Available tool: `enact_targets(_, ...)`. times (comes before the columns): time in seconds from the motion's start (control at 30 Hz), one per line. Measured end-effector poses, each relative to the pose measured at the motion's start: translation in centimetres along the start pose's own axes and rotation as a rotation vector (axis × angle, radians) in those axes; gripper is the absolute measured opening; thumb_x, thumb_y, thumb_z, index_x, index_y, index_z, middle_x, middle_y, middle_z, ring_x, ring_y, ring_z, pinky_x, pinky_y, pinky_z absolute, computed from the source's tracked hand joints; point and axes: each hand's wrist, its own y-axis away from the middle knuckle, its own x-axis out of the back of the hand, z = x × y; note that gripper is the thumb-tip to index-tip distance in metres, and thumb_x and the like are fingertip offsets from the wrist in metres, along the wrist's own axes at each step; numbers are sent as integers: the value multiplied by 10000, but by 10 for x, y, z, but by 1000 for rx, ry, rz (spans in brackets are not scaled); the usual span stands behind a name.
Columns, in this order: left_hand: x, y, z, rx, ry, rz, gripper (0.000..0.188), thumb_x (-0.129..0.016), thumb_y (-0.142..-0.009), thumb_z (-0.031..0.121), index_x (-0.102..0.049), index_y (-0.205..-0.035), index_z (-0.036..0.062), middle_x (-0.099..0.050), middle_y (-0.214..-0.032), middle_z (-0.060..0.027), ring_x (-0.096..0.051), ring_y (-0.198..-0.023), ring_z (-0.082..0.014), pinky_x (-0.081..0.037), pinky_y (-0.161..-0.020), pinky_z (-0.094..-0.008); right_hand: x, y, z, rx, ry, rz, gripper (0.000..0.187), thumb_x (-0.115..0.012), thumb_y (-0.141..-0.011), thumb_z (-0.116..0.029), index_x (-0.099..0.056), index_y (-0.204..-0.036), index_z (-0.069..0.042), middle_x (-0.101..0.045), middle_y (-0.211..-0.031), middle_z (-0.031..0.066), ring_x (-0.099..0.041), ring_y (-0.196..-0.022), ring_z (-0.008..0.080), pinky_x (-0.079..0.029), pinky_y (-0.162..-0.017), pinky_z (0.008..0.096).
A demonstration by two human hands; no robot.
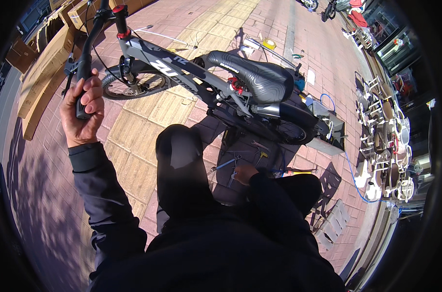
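My left hand (pixel 84 109) is wrapped round the black handlebar grip (pixel 83 116) of a grey and black bicycle (pixel 174 70), which stands upright in front of me. Its black saddle (pixel 260 78) faces me at right of centre, with red parts on the frame below it. Low by my knee, my right hand (pixel 246 174) reaches to a dark mat (pixel 224 193). Its fingers are closed at a slim silver tool (pixel 232 178), perhaps a wrench; the fingertips are small and partly hidden. Beside it lie a blue-handled tool (pixel 225 164) and a yellow-handled tool (pixel 263 155).
Cardboard boxes (pixel 46 78) stand at the left. Yellow tape (pixel 269 44) and other small items lie beyond the saddle. A metal box (pixel 328 141) sits by the rear wheel. Several white-framed chairs or stools (pixel 386 136) line the right side, and a blue hose (pixel 353 177) crosses the paving.
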Motion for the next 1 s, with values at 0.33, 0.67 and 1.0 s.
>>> enact_targets(0.33,32,2,-98,-19,-164,200,518,-546,-1050,378,-569,-1307,-71,-688,-1055,-114,-690,-944,-227,-586,-858,-327,83,36,-16,55,-206,375,384,-676,-893,-327,-681,-1105,-7,-706,-953,199,-691,-951,379,-541,-835,459)
enact_targets(0.67,-4,-115,-245,-17,-933,318,524,-745,-932,223,-513,-1332,-24,-662,-1155,-98,-638,-1001,-175,-528,-819,-314,193,133,-18,-18,-377,1207,479,-701,-908,-190,-592,-1337,-7,-689,-1206,193,-679,-1079,340,-521,-956,405)
enact_targets(1.0,14,-158,-299,-5,-325,286,146,-668,-966,121,-645,-1090,48,-715,-971,-80,-705,-863,-206,-592,-782,-402,255,95,-91,193,350,1247,904,-793,-814,-389,-407,-1472,95,-416,-1524,298,-376,-1445,439,-251,-1226,521)
